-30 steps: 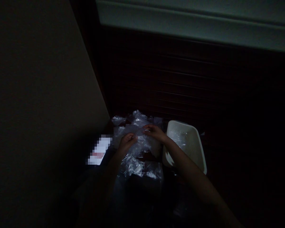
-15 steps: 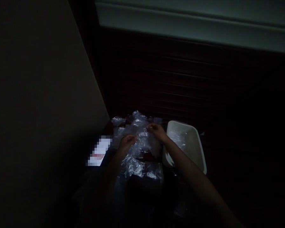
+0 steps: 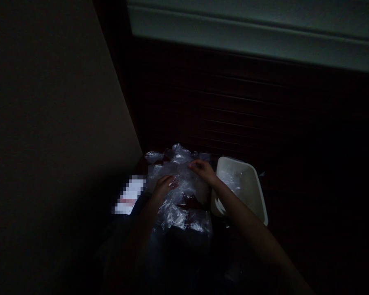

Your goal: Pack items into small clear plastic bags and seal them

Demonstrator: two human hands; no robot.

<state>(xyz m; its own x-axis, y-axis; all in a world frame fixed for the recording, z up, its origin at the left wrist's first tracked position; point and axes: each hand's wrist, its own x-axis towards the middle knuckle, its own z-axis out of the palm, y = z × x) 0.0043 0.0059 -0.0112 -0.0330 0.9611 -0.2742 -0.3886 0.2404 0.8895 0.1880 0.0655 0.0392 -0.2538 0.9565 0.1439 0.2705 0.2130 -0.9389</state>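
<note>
The scene is very dark. A heap of crumpled clear plastic bags lies low in the middle of the head view. My left hand rests on the heap's left part with its fingers curled into the plastic. My right hand sits further back on the heap, fingers bent and pinching a clear bag. A white plastic tub stands just right of my right wrist, with some clear plastic inside it.
A pale wall fills the left side. A dark slatted panel rises behind the heap, under a pale ledge. A small white card lies left of my left hand.
My hands have drawn slightly apart on the plastic; the right moved a little back, the left sank lower into the heap.
</note>
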